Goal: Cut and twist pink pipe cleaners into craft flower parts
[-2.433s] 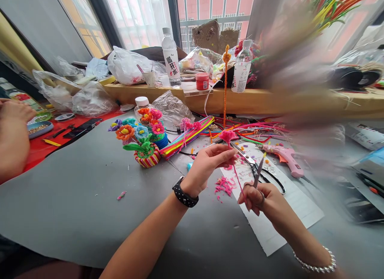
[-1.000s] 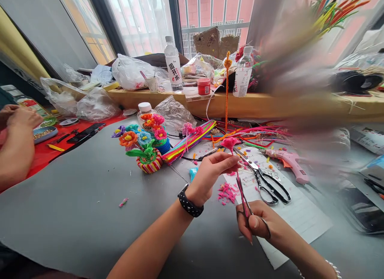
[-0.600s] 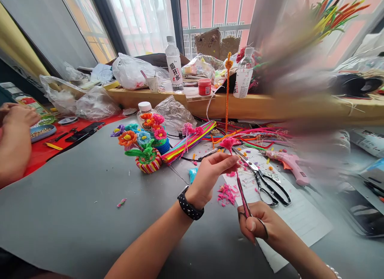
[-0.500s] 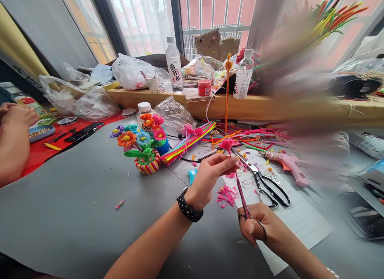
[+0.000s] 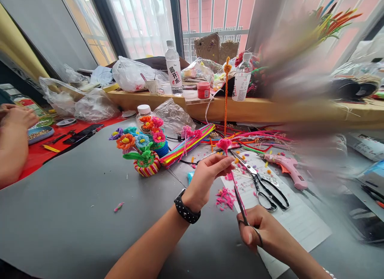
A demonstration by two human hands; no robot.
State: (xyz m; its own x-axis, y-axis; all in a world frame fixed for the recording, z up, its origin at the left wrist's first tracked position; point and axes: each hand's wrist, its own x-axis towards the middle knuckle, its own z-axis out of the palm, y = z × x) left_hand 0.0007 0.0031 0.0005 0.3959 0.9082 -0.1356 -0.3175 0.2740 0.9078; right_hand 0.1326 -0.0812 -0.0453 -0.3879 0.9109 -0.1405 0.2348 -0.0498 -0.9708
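Observation:
Between the thumb and fingers of my left hand (image 5: 210, 173) is the stem of a pink pipe-cleaner flower (image 5: 224, 144), its head standing above the fingertips. My right hand (image 5: 255, 227) grips small scissors (image 5: 240, 201) by the handles, blades pointing up along the pink stem that hangs below my left hand. Pink fuzz clippings (image 5: 225, 198) lie on the table beneath. Large black-handled scissors (image 5: 264, 185) rest on a white paper sheet (image 5: 295, 229) behind my right hand. A pink glue gun (image 5: 289, 169) lies to their right.
A striped pot of pipe-cleaner flowers (image 5: 147, 165) stands left of my hands, near a bundle of coloured pipe cleaners (image 5: 190, 145). An upright orange stem (image 5: 226, 99) rises behind. Water bottles (image 5: 174, 69) stand on the wooden ledge (image 5: 144, 100). Another person's hands (image 5: 19, 117) are at far left.
The small scissors have shifted slightly left and lower along the stem, and a pink strand now shows beside the blades. The flower and my left hand have moved a little left.

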